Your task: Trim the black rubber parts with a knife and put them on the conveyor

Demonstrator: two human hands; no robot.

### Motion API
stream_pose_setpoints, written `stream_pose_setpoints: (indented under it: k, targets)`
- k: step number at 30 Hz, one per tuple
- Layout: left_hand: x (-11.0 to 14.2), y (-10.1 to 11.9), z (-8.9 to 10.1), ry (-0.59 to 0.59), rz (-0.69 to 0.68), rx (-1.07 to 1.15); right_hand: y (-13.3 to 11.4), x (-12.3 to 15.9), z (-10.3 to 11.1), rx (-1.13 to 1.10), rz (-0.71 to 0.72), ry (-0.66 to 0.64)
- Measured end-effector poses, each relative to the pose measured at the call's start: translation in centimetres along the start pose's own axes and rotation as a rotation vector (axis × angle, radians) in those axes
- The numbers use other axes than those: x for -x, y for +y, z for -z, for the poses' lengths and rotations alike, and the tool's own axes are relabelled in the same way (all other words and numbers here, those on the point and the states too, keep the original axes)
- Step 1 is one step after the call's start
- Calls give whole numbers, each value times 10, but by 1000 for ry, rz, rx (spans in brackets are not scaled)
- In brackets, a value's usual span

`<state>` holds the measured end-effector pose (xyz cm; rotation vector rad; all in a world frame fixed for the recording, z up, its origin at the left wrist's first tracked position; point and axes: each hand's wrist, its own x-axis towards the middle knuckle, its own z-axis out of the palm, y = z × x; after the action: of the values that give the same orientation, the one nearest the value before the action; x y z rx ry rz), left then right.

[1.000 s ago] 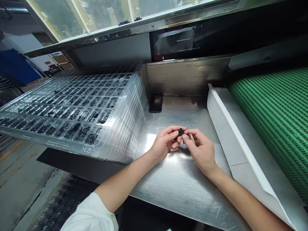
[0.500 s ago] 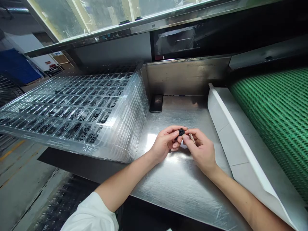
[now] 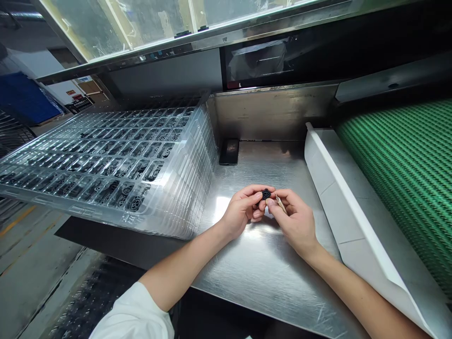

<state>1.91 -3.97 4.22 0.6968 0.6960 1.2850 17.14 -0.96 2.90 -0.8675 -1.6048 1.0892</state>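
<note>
Your left hand (image 3: pixel 237 213) is pinching a round black part (image 3: pixel 266 193), your right hand (image 3: pixel 298 222) a slim tan tool (image 3: pixel 281 204); steadiness is helping.

a phone, a belt and the factory floor, from my seat
on my feed a black phone (image 3: pixel 229 151) lies flat on the metal worktop (image 3: pixel 261 278), near its back wall (image 3: pixel 275 113); to the right i see a white divider (image 3: pixel 330 200) beside a green belt (image 3: pixel 406 165), and at far left a blue bulk (image 3: pixel 26 101) beyond a yellow floor line (image 3: pixel 17 221).
</note>
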Motion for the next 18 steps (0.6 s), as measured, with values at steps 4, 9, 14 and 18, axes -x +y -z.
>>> stream_pose_setpoints:
  k: [4, 9, 14, 18]
  targets:
    - [0, 0, 0, 1, -7, -2, 1, 0, -1, -6, 16, -2]
    - [0, 1, -1, 3, -9, -6, -2, -1, -2, -16, 19, -4]
    - [0, 1, -1, 10, -5, -17, -2, -1, -2, -24, 21, -8]
    - [0, 1, -1, 9, -5, -16, -2, -1, -2, -17, 16, -14]
